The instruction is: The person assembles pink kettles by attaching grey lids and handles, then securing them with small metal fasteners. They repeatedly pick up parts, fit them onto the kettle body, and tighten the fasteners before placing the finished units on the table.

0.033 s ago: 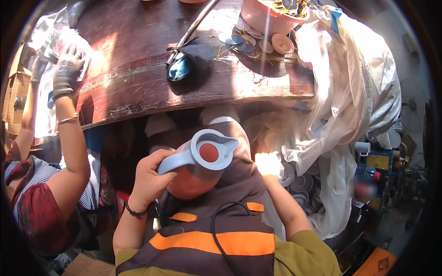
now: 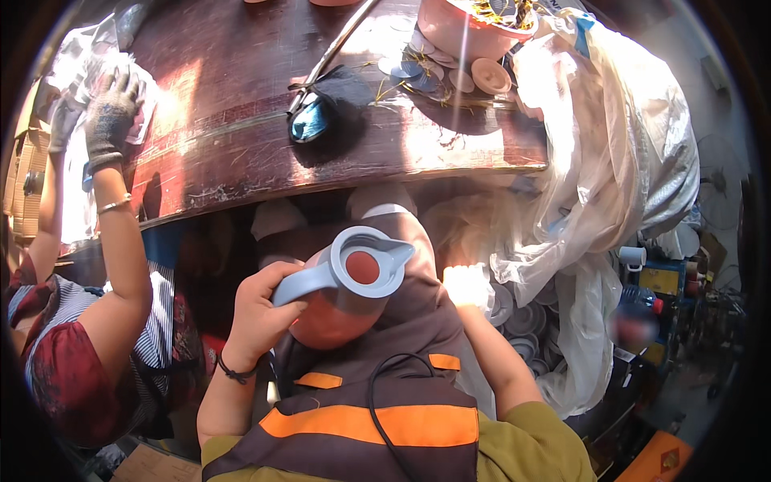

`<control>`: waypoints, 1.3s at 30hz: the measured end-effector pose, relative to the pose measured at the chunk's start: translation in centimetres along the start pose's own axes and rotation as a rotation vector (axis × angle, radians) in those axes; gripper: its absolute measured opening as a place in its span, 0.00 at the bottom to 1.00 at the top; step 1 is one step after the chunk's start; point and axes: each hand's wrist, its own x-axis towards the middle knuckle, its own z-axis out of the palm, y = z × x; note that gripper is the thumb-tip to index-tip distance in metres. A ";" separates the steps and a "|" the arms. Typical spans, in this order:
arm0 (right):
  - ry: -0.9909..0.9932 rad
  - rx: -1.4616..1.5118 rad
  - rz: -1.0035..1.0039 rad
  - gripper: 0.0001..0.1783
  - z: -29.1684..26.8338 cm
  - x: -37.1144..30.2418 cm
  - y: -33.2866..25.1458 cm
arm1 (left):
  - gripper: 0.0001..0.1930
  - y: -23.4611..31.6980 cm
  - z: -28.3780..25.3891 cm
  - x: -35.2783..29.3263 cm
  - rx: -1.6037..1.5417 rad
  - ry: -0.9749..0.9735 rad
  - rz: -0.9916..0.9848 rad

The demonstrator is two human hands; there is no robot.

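Note:
My left hand [image 2: 267, 309] is wrapped round the pale blue-grey handle of a jug [image 2: 333, 325]. The jug has a red, partly see-through body and a blue-grey spouted top with a round dark-red button. It sits above my lap, tilted a little, its spout pointing right. On the far side of my right thigh is my right hand [image 2: 467, 283], washed out by bright sunlight, so its fingers cannot be made out. It is nearest to a clear plastic bag [image 2: 582, 345] and the grey round lids [image 2: 526, 320] inside it.
A worn dark-red table [image 2: 241, 120] spans the front. On it lie a stick with a black-wrapped end [image 2: 312, 120], round discs [image 2: 490, 76] and a pink tub [image 2: 474, 32]. At left, a co-worker's gloved hands [image 2: 111, 116] handle white plastic. Large plastic sheeting [image 2: 610, 136] hangs at right.
The co-worker's gloved hands have shifted slightly over the white plastic. My hands and the jug stay in place.

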 end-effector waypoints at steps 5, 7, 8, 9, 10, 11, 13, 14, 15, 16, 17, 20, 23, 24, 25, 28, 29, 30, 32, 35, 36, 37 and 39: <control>0.178 0.149 -0.009 0.17 -6.3 0.8 1.4 | 0.16 0.7 -0.3 -0.2 0.050 -0.053 -0.040; 0.330 0.325 -0.041 0.14 -4.8 1.1 4.1 | 0.15 1.3 -0.1 0.2 -0.018 -0.034 -0.098; 0.600 0.435 -0.087 0.13 -6.0 1.2 5.2 | 0.15 1.6 -0.2 0.2 0.001 -0.036 -0.108; 0.870 0.538 -0.140 0.12 -8.3 0.9 6.3 | 0.15 1.9 -0.2 0.0 0.017 -0.029 -0.121; 0.935 0.630 -0.059 0.11 -10.8 0.7 7.8 | 0.15 2.1 -0.2 -0.1 0.032 -0.016 -0.138; 0.995 0.734 0.018 0.11 -12.8 0.4 8.9 | 0.15 2.4 0.1 -0.3 0.042 -0.019 -0.140; 0.858 1.071 0.240 0.08 -14.9 0.5 9.9 | 0.14 3.0 0.3 -0.8 0.065 -0.004 -0.141; 0.787 1.165 0.188 0.08 -16.1 0.4 9.1 | 0.14 3.3 0.0 -1.3 0.099 -0.028 -0.125; 0.703 1.257 0.117 0.08 -16.6 0.2 7.7 | 0.14 3.5 -0.1 -2.0 0.134 -0.048 -0.107; 0.620 1.394 -0.066 0.09 -16.7 0.0 5.8 | 0.14 3.9 -0.3 -2.5 0.171 -0.074 -0.088; 0.487 1.429 -0.212 0.11 -18.3 -0.6 3.3 | 0.14 4.5 -0.2 -3.1 0.159 -0.098 -0.082; 0.403 1.414 -0.482 0.12 -20.9 -0.1 -3.6 | 0.12 5.0 -1.8 -5.4 0.077 0.066 -0.080; 0.282 1.419 -0.630 0.14 -21.8 2.4 -7.0 | 0.12 5.4 -3.8 -9.0 0.045 0.291 -0.152; 0.249 1.351 -0.640 0.15 -23.1 2.8 -8.1 | 0.12 5.4 -5.0 -10.4 0.117 0.270 -0.128; 0.242 1.248 -0.689 0.16 -23.0 3.7 -9.8 | 0.12 5.4 -6.2 -11.8 0.191 0.246 -0.105; 0.160 0.703 -0.883 0.19 -22.5 4.5 -17.5 | 0.10 5.5 -8.4 -15.0 -0.004 0.215 -0.183; -0.196 0.565 -0.897 0.21 -20.8 4.5 -19.7 | 0.10 5.3 -8.9 -15.5 -0.023 0.217 -0.204; -0.316 0.490 -1.014 0.22 -16.8 2.2 -20.8 | 0.11 4.9 -9.7 -15.7 -0.040 0.211 -0.221; -0.402 0.308 -1.127 0.23 -14.3 -1.9 -21.6 | 0.11 3.7 -11.1 -16.2 -0.065 0.218 -0.276; -0.236 0.400 -1.169 0.25 -15.1 -2.4 -21.9 | 0.11 0.6 -12.6 -16.2 -0.076 0.198 -0.321; -0.236 0.390 -1.164 0.23 -14.5 -2.4 -21.8 | 0.11 -0.2 -12.8 -16.2 -0.146 0.208 -0.330; -0.274 0.400 -1.171 0.23 -14.3 -2.0 -22.3 | 0.11 -1.0 -13.0 -16.2 -0.217 0.218 -0.338; -0.365 0.417 -1.180 0.23 -14.8 -0.6 -23.3 | 0.11 -2.3 -14.1 -15.8 -0.268 0.228 -0.339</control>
